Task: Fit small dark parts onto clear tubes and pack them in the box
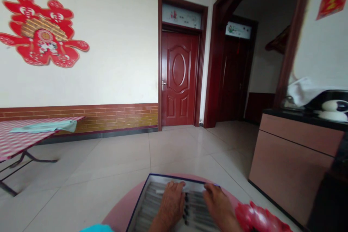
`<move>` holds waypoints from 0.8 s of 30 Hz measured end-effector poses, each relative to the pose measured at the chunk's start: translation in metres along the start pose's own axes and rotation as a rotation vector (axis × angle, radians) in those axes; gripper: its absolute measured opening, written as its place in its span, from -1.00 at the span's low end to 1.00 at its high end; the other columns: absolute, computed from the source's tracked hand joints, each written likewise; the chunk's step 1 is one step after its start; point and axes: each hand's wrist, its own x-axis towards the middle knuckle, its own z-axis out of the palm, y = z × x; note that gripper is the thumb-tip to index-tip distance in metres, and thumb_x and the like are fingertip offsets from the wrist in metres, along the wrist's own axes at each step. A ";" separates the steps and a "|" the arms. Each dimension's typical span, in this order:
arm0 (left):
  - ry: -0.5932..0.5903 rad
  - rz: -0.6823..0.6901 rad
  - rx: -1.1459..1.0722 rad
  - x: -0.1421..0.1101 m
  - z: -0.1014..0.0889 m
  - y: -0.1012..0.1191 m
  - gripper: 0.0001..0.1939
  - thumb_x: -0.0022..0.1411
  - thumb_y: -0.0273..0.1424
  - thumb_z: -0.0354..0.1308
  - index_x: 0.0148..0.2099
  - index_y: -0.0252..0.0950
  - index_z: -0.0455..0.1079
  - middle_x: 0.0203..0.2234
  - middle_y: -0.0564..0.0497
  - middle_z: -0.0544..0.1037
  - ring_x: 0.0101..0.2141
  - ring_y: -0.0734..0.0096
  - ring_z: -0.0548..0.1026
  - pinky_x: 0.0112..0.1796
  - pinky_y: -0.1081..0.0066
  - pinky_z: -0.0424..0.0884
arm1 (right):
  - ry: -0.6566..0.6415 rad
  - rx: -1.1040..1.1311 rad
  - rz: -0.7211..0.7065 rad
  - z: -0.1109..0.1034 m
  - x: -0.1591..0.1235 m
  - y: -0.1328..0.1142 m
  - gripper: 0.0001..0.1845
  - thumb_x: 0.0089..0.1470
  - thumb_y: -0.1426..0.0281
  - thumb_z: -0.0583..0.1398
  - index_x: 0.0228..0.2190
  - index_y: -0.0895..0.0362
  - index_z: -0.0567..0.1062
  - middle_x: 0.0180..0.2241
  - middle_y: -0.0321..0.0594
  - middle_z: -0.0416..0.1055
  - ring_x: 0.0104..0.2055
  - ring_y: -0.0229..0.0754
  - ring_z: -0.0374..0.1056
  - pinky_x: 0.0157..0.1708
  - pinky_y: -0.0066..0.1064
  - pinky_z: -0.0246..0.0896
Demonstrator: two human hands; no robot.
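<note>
At the bottom of the head view both my hands rest inside an open flat box (152, 188) with a dark blue rim, filled with rows of grey and dark slender pieces. My left hand (172, 203) lies palm down on the rows, fingers curled slightly over them. My right hand (217, 204) lies beside it on the right half, fingers also bent down onto the pieces. Whether either hand grips a piece is hidden. The box sits on a round pink table (119, 214).
A red lotus-shaped dish (258, 217) sits right of the box. A pink cabinet (293, 152) with a black top stands on the right. A folding table (24, 137) with a red checked cloth stands left. Tiled floor leads to a red door (179, 79).
</note>
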 end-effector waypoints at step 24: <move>-0.133 -0.222 0.065 0.000 0.008 -0.004 -0.70 0.23 -0.45 -0.10 0.01 -0.26 0.26 -0.17 -0.10 0.43 -0.19 0.32 0.41 -0.18 0.35 0.33 | 0.257 0.972 0.454 0.057 0.004 -0.011 -0.61 -0.07 0.02 0.04 -0.41 0.07 0.39 -0.40 -0.18 0.49 -0.33 -0.12 0.43 -0.34 -0.35 0.37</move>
